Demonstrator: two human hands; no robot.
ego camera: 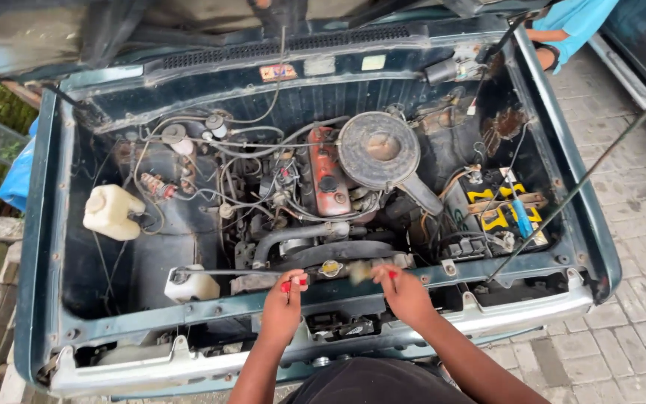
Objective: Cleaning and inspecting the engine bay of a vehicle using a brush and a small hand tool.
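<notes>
radiator cap (330, 267): round, brass-coloured, between the hands;
left hand (284, 301): fingers curled, grasp unclear;
right hand (404, 292): pinching blurred pale object (360, 271)

The round air cleaner lid (377, 149) is dull, rusty metal. The valve cover (328, 179) wears faded red paint over metal. The two fluid tanks (111, 212) are matt, off-white plastic. The front bumper (323, 352) is scuffed, pale painted metal.
</notes>
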